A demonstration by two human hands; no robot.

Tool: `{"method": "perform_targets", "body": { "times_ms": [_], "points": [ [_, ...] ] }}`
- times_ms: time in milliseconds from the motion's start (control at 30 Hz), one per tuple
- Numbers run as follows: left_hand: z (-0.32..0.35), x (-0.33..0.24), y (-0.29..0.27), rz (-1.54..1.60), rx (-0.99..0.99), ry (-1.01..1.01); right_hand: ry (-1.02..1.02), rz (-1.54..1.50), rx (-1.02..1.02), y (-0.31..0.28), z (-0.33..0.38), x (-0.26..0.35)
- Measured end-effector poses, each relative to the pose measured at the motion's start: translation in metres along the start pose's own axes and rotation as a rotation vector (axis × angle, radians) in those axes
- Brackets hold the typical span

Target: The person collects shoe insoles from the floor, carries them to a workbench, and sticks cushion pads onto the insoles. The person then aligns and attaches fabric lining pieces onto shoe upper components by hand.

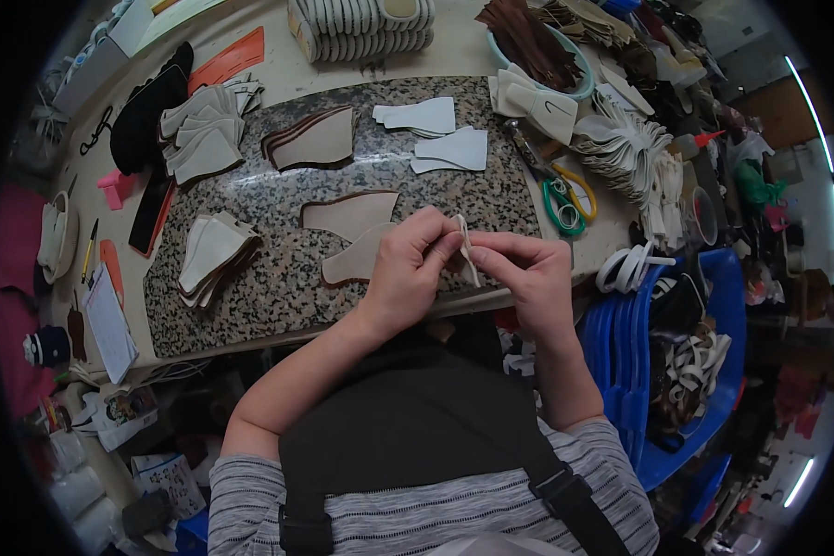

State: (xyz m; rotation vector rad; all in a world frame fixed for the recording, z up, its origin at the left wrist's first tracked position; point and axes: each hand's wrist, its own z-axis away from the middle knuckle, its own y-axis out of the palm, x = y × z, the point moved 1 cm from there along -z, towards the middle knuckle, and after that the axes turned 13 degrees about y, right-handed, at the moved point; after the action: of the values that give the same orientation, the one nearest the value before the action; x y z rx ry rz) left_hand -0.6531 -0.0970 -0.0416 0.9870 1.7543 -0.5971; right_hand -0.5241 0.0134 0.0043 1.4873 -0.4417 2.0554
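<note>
My left hand [411, 264] and my right hand [531, 278] meet over the near edge of a speckled stone slab [292, 310]. Between them, pinched by the thumbs and fingers of both, is a small pale leather piece [466, 252], seen nearly edge-on. Just left of my left hand lie two flat beige leather pieces with brown edges, an upper one [347, 212] and a lower one [350, 259] partly covered by that hand. A fanned pile of similar cut pieces [215, 255] sits farther left on the slab.
Toward the slab's far side are brown-edged pieces [313, 139] and white pieces [449, 148]. Green-and-yellow-handled scissors [565, 199] lie at its right. A blue basket [704, 408] of scraps stands by the table's right end. A notepad [111, 324] rests at the left.
</note>
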Motion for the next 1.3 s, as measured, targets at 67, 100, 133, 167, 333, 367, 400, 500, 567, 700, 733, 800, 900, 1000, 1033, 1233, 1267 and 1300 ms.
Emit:
{"method": "perform_targets", "body": {
  "times_ms": [67,100,133,167,333,367,400,500,567,700,733,800,900,1000,1033,1233,1267,1300],
  "points": [
    [0.000,-0.004,0.001,-0.095,0.026,0.049,0.053,0.129,-0.070,0.001,0.001,0.005],
    [0.000,-0.006,0.001,-0.190,0.050,0.099,0.053,0.128,-0.071,0.002,0.001,0.006],
    [0.001,-0.006,0.001,-0.190,0.050,0.098,0.038,0.146,-0.070,0.003,0.001,0.007],
    [0.001,-0.007,0.001,-0.219,0.064,0.113,0.023,0.164,-0.069,0.003,0.001,0.008],
    [0.002,-0.012,0.003,-0.334,0.071,0.152,0.047,0.263,-0.088,0.002,0.000,0.002],
    [0.002,-0.009,0.003,-0.304,0.056,0.124,0.041,0.252,-0.082,0.002,0.000,0.001],
    [0.002,-0.008,0.003,-0.275,0.041,0.097,0.040,0.252,-0.084,0.000,0.000,0.002],
    [0.002,-0.009,0.001,-0.311,0.044,0.099,0.063,0.245,-0.018,-0.002,-0.003,0.004],
    [0.004,-0.009,0.002,-0.299,0.038,0.111,0.022,0.285,-0.024,-0.002,-0.003,0.003],
    [0.004,-0.008,0.003,-0.288,0.025,0.108,-0.029,0.294,-0.062,0.002,-0.003,0.001],
    [0.004,-0.008,0.003,-0.289,0.023,0.108,-0.021,0.316,-0.062,0.000,-0.004,-0.001],
    [0.004,-0.008,0.002,-0.279,0.034,0.046,-0.015,0.337,-0.058,-0.003,-0.008,-0.004],
    [0.007,-0.005,-0.003,-0.252,0.047,0.049,0.013,0.315,-0.010,-0.009,-0.014,-0.007],
    [0.006,-0.006,-0.005,-0.059,-0.056,-0.033,0.027,0.219,-0.016,-0.019,-0.026,-0.008],
    [0.007,-0.005,-0.008,-0.062,-0.059,-0.028,0.014,0.159,-0.073,-0.023,-0.029,-0.007],
    [0.021,-0.015,-0.057,-0.039,-0.271,0.066,-0.007,0.164,-0.239,-0.068,-0.065,-0.014],
    [0.022,-0.020,-0.064,-0.092,-0.253,0.118,-0.009,0.166,-0.235,-0.072,-0.070,-0.016],
    [0.023,-0.025,-0.070,-0.146,-0.235,0.169,0.030,0.186,-0.216,-0.074,-0.075,-0.017]
  ]
}}
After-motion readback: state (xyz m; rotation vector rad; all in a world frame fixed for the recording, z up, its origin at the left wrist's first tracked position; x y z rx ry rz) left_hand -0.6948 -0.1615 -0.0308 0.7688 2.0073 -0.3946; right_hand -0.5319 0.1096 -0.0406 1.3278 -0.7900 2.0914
